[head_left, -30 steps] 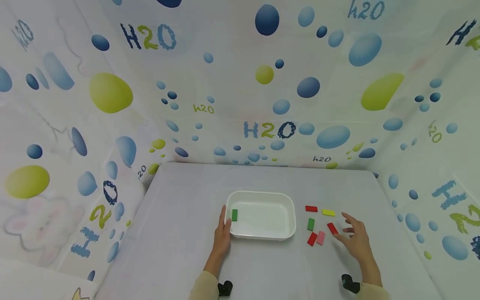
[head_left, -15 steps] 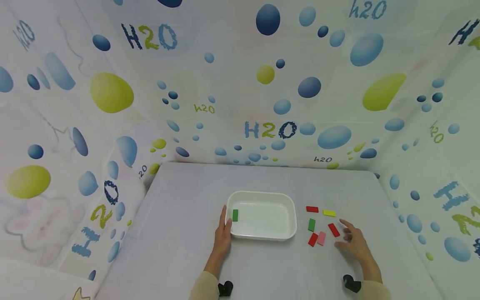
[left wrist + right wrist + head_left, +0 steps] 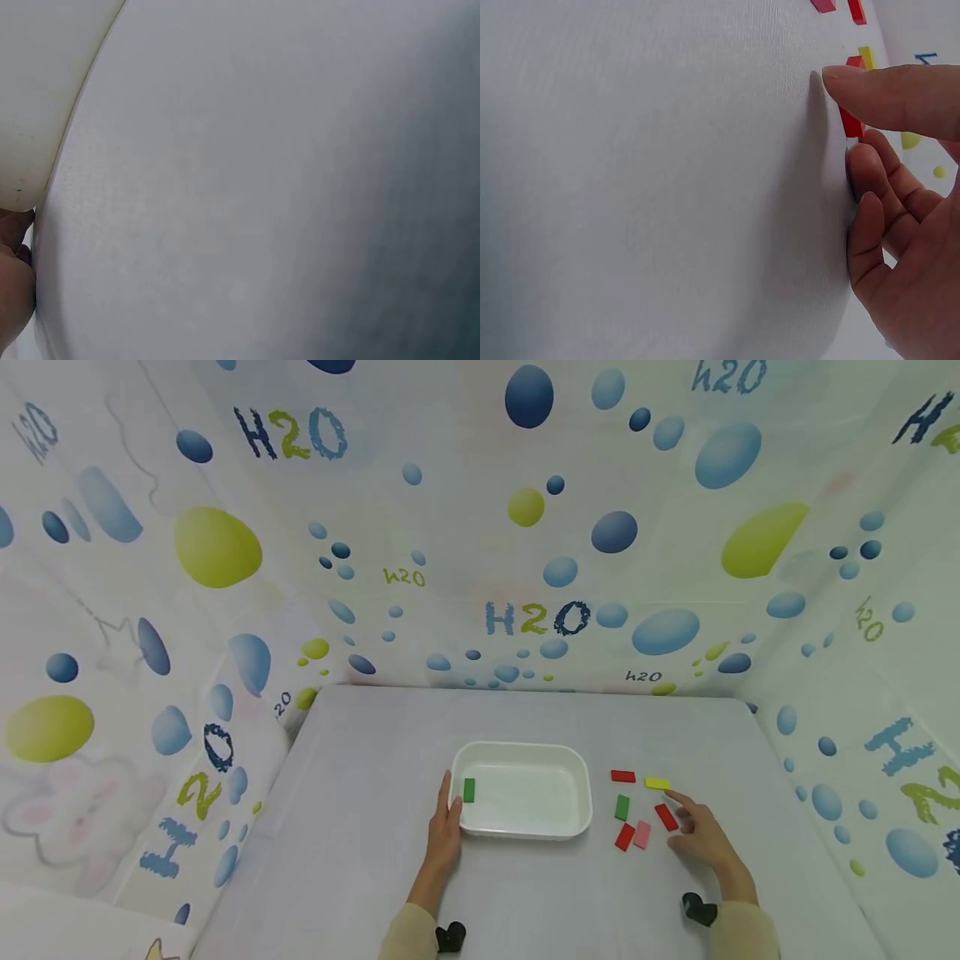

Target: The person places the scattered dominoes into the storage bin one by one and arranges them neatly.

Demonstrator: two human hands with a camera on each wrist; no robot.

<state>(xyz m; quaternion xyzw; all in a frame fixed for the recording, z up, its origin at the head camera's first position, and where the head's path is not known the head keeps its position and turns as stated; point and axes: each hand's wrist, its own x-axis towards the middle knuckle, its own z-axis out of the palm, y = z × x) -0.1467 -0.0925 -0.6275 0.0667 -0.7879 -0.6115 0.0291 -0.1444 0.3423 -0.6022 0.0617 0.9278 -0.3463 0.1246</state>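
A: Progress, read left to right?

B: Started with the left hand point(image 3: 446, 827). Lay flat against the nine o'clock wall of the white tray point(image 3: 517, 747), fingers straight, clasping nothing.

A: And inside?

B: Found only a green block point(image 3: 468, 790), at nine o'clock on the tray floor, just inside that wall. Judged that the done part: one in.

A: What was left outside?

B: Counted six on the table point(image 3: 375, 760), all at three o'clock of the tray and apart from it. Noted an upper red block point(image 3: 622, 777) with a yellow block point(image 3: 657, 783) at its three o'clock. Then a loose green block point(image 3: 622, 807) at six o'clock of the upper red. Below that, a lower red block point(image 3: 625, 837) and a pink block point(image 3: 642, 834), side by side, touching or nearly so. Last, a tilted red block point(image 3: 666, 817) at the cluster's four o'clock.

A: Right hand?

B: Placed the right hand point(image 3: 701, 835) at that tilted red block, thumb point(image 3: 885, 90) and forefinger either side of it, gap narrow. Could not tell whether either touched it. Saw nothing pinched or lifted.

A: Any writing?

B: Read "H2O" point(image 3: 537, 619) on the backdrop at twelve o'clock, in blue with a green 2. Read it again at ten o'clock, plus a smaller "h2o". Found no label on tray or blocks.
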